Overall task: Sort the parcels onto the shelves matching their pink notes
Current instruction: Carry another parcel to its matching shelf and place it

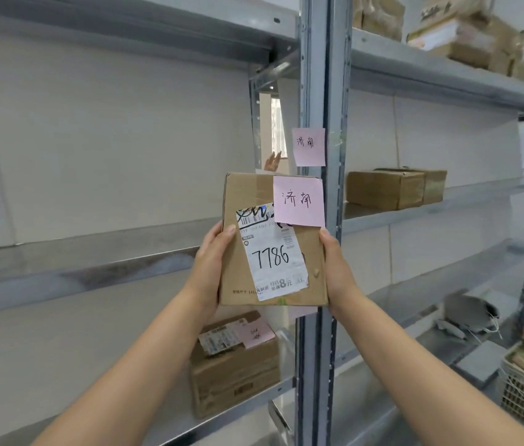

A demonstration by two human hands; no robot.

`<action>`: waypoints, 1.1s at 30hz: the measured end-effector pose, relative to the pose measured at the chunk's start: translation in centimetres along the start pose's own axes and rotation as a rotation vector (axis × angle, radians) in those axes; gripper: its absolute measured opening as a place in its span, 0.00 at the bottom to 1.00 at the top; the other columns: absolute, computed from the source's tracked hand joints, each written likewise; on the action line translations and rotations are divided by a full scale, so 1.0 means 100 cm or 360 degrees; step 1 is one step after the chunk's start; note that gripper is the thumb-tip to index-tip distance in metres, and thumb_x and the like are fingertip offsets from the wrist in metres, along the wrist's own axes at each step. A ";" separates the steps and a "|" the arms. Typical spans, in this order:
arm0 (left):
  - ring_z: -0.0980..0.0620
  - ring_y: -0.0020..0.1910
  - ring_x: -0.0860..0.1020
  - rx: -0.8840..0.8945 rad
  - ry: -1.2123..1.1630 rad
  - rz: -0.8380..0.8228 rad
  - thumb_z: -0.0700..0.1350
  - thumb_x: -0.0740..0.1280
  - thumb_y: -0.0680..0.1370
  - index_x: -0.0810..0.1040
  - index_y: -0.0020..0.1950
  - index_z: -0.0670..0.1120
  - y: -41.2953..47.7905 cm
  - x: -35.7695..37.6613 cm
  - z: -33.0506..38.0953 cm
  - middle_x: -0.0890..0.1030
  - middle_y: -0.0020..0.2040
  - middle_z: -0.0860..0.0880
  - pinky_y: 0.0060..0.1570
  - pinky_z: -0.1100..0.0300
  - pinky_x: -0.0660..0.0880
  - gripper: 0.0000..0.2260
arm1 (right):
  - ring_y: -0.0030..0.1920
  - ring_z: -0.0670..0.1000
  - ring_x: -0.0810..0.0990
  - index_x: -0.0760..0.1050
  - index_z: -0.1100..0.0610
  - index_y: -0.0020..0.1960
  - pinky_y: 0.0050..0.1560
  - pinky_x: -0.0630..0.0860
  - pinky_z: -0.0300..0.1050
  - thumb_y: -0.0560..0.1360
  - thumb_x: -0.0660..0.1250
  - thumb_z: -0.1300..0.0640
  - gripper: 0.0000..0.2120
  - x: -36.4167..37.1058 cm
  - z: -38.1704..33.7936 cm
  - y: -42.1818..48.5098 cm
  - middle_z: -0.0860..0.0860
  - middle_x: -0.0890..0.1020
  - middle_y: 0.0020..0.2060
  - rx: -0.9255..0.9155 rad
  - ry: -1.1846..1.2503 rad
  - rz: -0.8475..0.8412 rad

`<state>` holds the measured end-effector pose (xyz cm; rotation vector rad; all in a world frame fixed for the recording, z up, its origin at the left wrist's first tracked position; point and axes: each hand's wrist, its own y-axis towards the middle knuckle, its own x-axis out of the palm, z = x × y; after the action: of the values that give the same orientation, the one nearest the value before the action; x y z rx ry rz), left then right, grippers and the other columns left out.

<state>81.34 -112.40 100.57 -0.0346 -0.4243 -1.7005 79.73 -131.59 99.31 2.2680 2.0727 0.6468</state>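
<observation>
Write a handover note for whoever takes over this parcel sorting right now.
The left grip and right grip both hold the flat brown cardboard parcel labelled 7786 by its side edges.
Its pink paper note matches the pink sticky note on the grey metal upright.
Done: a brown cardboard box with its own pink slip sits on the lower left shelf; two brown boxes on the middle right shelf.
To do: shelve this parcel by the matching note; which bay it marks is unclear. More parcels seem to wait in the white basket.

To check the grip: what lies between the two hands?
Head view: the flat brown cardboard parcel with a pink paper note, gripped by left hand and right hand.
</observation>
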 end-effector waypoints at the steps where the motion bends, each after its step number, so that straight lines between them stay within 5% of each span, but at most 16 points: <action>1: 0.45 0.51 0.82 0.0016 -0.0012 0.0003 0.58 0.66 0.70 0.70 0.69 0.50 0.007 0.000 0.005 0.82 0.58 0.45 0.40 0.53 0.79 0.29 | 0.56 0.62 0.80 0.75 0.57 0.64 0.53 0.77 0.52 0.79 0.52 0.43 0.24 0.002 -0.003 0.009 0.61 0.81 0.57 -0.0012 0.0025 -0.0027; 5: 0.45 0.53 0.82 0.0118 0.0006 -0.0002 0.56 0.66 0.72 0.71 0.69 0.51 0.032 0.000 0.030 0.83 0.59 0.46 0.40 0.54 0.79 0.25 | 0.52 0.59 0.81 0.76 0.52 0.57 0.50 0.78 0.51 0.80 0.52 0.43 0.19 0.015 -0.020 0.040 0.59 0.82 0.54 -0.0035 0.0094 -0.0127; 12: 0.47 0.51 0.82 0.0323 0.0078 0.0130 0.57 0.64 0.74 0.72 0.68 0.50 0.061 -0.007 0.065 0.83 0.57 0.47 0.41 0.55 0.80 0.24 | 0.57 0.61 0.81 0.79 0.48 0.56 0.60 0.75 0.59 0.76 0.54 0.41 0.19 0.046 -0.040 0.092 0.58 0.83 0.56 -0.0196 0.0102 -0.0379; 16: 0.47 0.51 0.82 0.0383 0.0138 0.0188 0.56 0.60 0.78 0.73 0.66 0.51 0.074 -0.004 0.072 0.83 0.57 0.47 0.45 0.53 0.80 0.19 | 0.52 0.53 0.83 0.82 0.38 0.42 0.62 0.75 0.59 0.75 0.56 0.43 0.15 0.054 -0.047 0.119 0.48 0.86 0.47 -0.0272 0.0141 -0.0503; 20: 0.46 0.55 0.82 0.0382 0.0240 0.0211 0.58 0.58 0.78 0.74 0.67 0.51 0.088 0.000 0.075 0.82 0.59 0.47 0.46 0.53 0.80 0.20 | 0.55 0.56 0.82 0.81 0.41 0.45 0.63 0.74 0.59 0.73 0.58 0.42 0.13 0.054 -0.046 0.143 0.51 0.86 0.50 -0.0271 0.0206 -0.0551; 24: 0.48 0.52 0.83 0.0474 0.0327 0.0249 0.55 0.59 0.79 0.72 0.66 0.53 0.096 0.001 0.078 0.83 0.57 0.48 0.43 0.52 0.81 0.17 | 0.46 0.48 0.85 0.78 0.47 0.47 0.49 0.79 0.49 0.80 0.55 0.48 0.13 0.056 -0.047 0.160 0.45 0.87 0.39 -0.0304 0.0234 -0.0575; 27: 0.45 0.54 0.83 0.0522 0.0330 0.0325 0.56 0.62 0.77 0.72 0.66 0.53 0.102 0.000 0.079 0.83 0.57 0.47 0.47 0.49 0.81 0.19 | 0.53 0.56 0.83 0.78 0.53 0.57 0.53 0.78 0.52 0.73 0.57 0.41 0.22 0.059 -0.047 0.170 0.53 0.86 0.50 -0.0195 0.0199 -0.0651; 30: 0.40 0.57 0.81 0.0548 0.0278 0.0373 0.59 0.63 0.74 0.72 0.67 0.50 0.108 -0.001 0.080 0.82 0.60 0.43 0.53 0.43 0.79 0.24 | 0.51 0.54 0.82 0.78 0.54 0.57 0.54 0.77 0.52 0.70 0.56 0.40 0.25 0.059 -0.051 0.177 0.54 0.85 0.50 -0.0141 0.0215 -0.0713; 33: 0.40 0.58 0.80 0.0574 0.0097 0.0472 0.60 0.64 0.72 0.72 0.68 0.49 0.112 -0.008 0.077 0.81 0.60 0.43 0.56 0.40 0.76 0.27 | 0.60 0.52 0.76 0.71 0.53 0.68 0.67 0.69 0.55 0.69 0.58 0.40 0.31 0.054 -0.041 0.182 0.53 0.78 0.64 -0.0102 0.0363 -0.0680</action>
<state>90.53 -110.60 110.39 0.2078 -0.6418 -1.3120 96.14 -129.91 109.61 1.6982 2.4834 0.9538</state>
